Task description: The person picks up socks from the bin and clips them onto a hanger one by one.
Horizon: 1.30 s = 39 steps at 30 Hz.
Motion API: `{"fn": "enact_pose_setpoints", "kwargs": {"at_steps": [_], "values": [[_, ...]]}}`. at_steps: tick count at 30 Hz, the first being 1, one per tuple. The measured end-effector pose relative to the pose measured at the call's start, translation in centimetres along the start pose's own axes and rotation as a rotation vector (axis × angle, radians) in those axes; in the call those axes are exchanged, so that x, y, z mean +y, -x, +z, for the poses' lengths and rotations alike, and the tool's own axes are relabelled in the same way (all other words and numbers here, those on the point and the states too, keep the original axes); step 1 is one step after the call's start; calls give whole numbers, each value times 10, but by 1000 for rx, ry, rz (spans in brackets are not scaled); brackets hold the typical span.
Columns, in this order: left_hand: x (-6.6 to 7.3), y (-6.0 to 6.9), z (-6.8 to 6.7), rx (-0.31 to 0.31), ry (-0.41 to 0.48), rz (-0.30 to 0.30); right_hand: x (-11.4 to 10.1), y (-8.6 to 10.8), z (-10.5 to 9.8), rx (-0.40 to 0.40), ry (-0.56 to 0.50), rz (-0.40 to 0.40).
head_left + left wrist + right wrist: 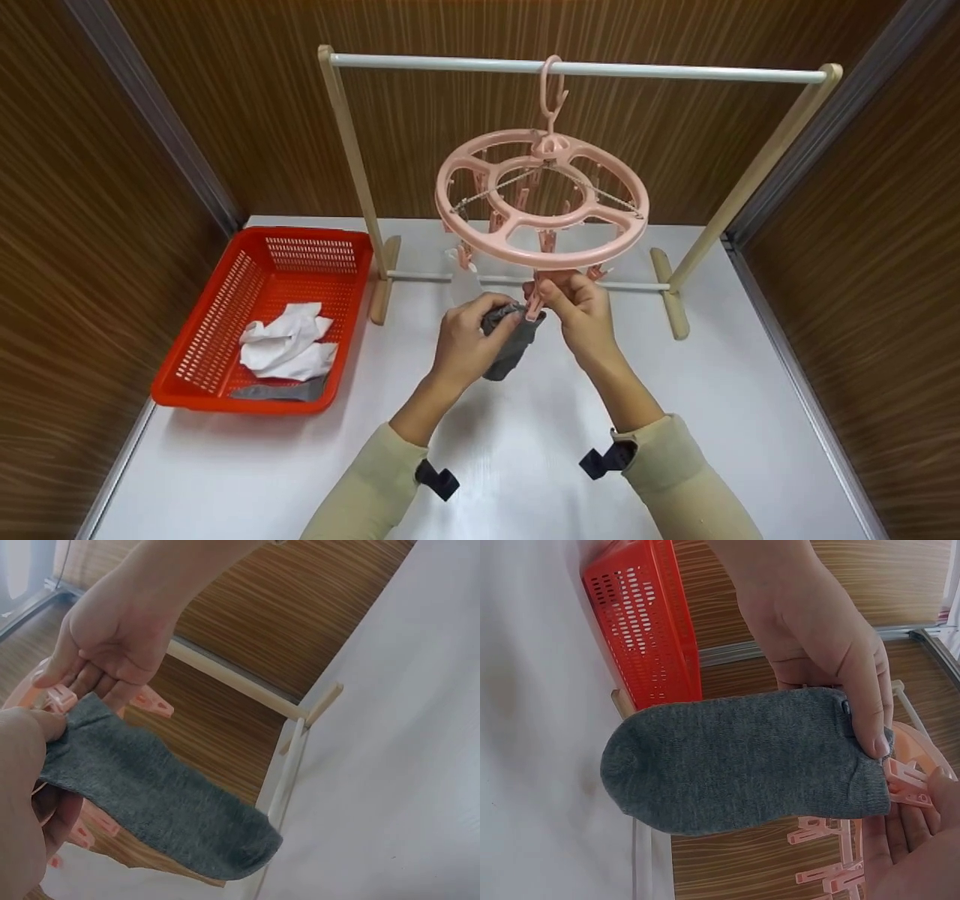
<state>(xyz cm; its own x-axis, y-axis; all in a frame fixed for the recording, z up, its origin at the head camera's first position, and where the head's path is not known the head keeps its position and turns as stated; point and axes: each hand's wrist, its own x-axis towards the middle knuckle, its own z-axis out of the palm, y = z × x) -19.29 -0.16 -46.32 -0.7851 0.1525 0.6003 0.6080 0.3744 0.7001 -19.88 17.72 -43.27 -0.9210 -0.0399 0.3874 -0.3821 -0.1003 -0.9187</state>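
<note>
My left hand pinches a grey sock by its cuff, between thumb and fingers. The sock's toe hangs down below the hand in the head view. Just to the right, my right hand pinches a pink clothespin hanging from the near rim of a round pink drying hanger. The clothespin's tip is right beside the sock cuff in the right wrist view; whether its jaws bite the fabric I cannot tell. A white cloth item hangs from another clip, left of the hands.
The hanger hooks over the white bar of a wooden-legged rack. To the left, a red plastic basket holds a crumpled white cloth and a grey piece. Wood-grain panels enclose the white table.
</note>
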Motion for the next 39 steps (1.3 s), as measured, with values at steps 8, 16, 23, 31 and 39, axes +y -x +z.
{"fn": "enact_pose_setpoints", "kwargs": {"at_steps": [8, 16, 23, 31, 39], "values": [[3, -1, 4, 39, 54, 1, 0, -1, 0, -4, 9, -11], [5, -1, 5, 62, 93, -35, 0, -2, 1, -14, 6, -25], [6, -3, 7, 90, 98, -22, -1, -2, 1, -17, 1, -30], [4, -2, 9, 88, 182, -26, -1, 0, 1, -10, 5, -17], [7, -2, 9, 81, 226, -73, 1, 0, 1, -3, 30, -1]]}}
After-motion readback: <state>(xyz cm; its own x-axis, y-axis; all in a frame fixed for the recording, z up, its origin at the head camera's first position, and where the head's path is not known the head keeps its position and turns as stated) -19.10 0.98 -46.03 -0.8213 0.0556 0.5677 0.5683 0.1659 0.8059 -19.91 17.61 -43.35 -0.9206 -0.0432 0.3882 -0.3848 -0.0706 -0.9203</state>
